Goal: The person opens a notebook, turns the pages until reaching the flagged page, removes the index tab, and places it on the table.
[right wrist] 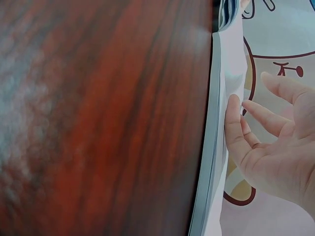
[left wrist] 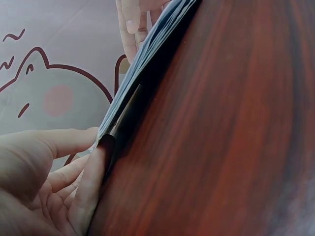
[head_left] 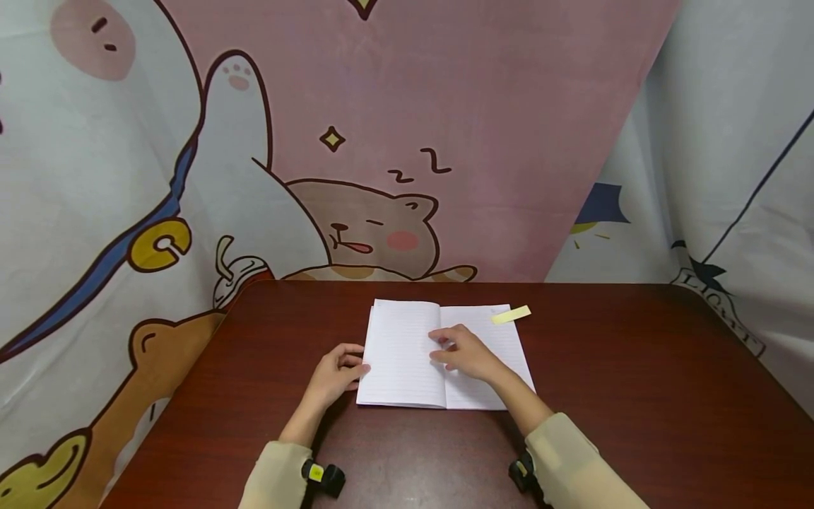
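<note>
An open notebook (head_left: 400, 353) with lined white pages lies on the table, a yellow sticky strip (head_left: 511, 315) jutting past its upper right edge. At its left edge, my left hand (head_left: 337, 373) pinches the notebook, thumb on top and a finger under the lifted cover, as the left wrist view shows. Over the centre fold is my right hand (head_left: 469, 353), its fingers loosely bent and spread. In the right wrist view, the right hand (right wrist: 275, 142) has a fingertip against the page (right wrist: 231, 73), with nothing between thumb and fingers.
The dark red-brown wooden table (head_left: 636, 396) extends around the notebook on all sides. Behind it hangs a pink and white cartoon-printed cloth (head_left: 509, 141). A small black device (head_left: 324, 478) is strapped at the left wrist, another device (head_left: 523, 472) at the right.
</note>
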### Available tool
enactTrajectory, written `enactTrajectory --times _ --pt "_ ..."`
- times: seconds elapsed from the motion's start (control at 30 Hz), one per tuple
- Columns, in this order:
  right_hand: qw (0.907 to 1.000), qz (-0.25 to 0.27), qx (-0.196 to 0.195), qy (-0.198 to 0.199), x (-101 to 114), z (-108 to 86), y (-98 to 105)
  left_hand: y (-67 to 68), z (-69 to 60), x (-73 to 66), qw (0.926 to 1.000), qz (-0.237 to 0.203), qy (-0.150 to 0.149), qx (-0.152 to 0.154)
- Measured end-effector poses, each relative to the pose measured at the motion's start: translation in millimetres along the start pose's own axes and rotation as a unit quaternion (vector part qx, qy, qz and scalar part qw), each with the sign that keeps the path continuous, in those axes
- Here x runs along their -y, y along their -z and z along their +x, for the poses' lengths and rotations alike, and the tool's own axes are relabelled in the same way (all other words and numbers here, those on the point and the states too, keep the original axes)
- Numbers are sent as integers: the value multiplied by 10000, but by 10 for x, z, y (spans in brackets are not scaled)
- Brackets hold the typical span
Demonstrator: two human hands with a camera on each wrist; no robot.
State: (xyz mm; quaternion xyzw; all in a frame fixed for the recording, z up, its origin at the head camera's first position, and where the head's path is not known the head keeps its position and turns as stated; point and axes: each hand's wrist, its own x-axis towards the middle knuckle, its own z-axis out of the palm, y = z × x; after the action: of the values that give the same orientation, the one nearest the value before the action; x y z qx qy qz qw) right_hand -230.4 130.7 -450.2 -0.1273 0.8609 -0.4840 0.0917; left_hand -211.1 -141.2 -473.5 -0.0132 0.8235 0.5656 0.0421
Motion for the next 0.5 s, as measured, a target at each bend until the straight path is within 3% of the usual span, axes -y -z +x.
enactTrajectory --times 0.5 --pt "9999 135 46 -79 -10 35 81 12 12 12 10000 -69 6 35"
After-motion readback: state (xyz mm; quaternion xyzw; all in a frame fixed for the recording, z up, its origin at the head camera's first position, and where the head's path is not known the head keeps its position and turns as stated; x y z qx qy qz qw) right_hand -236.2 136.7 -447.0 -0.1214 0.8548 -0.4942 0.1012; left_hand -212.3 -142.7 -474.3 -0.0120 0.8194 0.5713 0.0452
